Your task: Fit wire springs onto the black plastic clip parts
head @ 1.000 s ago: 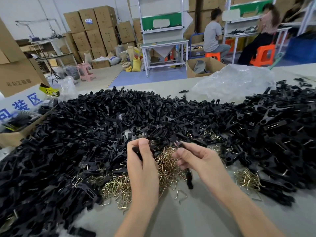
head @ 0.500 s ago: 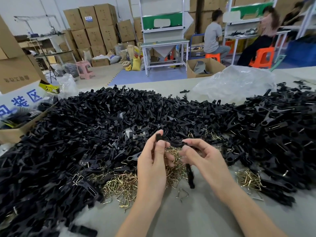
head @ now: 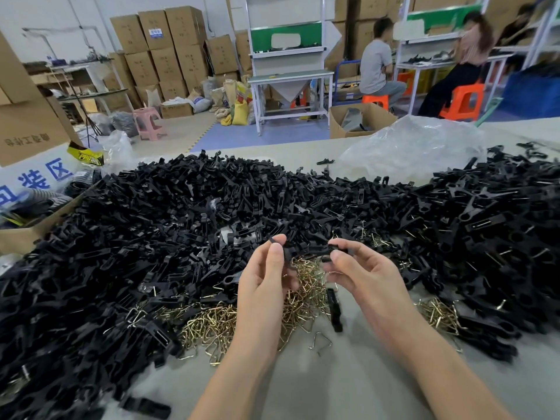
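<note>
Two hands (head: 263, 278) (head: 365, 275) pinch matte clip parts (head: 285, 253) (angular plastic).

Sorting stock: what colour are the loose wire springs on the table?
Springs: brassy gold; head view.

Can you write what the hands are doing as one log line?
left hand: pinches black plastic clip part | right hand: pinches its other end | gold wire spring pile: below hands

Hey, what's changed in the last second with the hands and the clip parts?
The left hand turned and moved toward the right hand; both now pinch black clip parts between them. The spring pile, clip heap and loose clip stayed put.
</note>
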